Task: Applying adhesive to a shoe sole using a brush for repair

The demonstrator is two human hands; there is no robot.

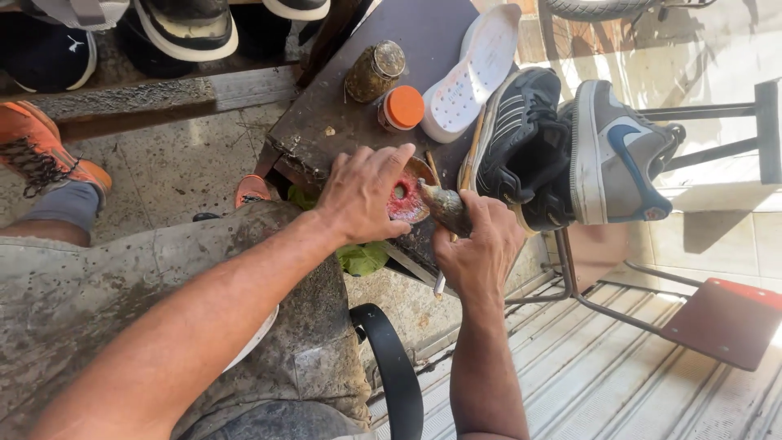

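Left hand: I see my left hand (366, 195) spread over a round red tin (405, 198) at the near edge of the bench (326, 122), fingers curled on its rim, steadying it.
Right hand: my right hand (481, 244) is closed around a grimy brush (444, 208), whose tip points into the tin's red paste.
Tin: open, just between both hands, which nearly touch.
Stick: a thin stick (468, 151) rises from behind my right hand; I cannot tell whether the fingers grip it.
Bench top: a dirty jar (375, 69) lying tilted, an orange-capped jar (401, 108) just beside it, a white insole (472, 69) to their right.
Shoes: a black sneaker (521, 138) and a grey sneaker (619, 155) side by side, right of the bench.
Below: my stained trousers (269, 326), a black strap (395, 367), a green rag (362, 259) under the bench edge.
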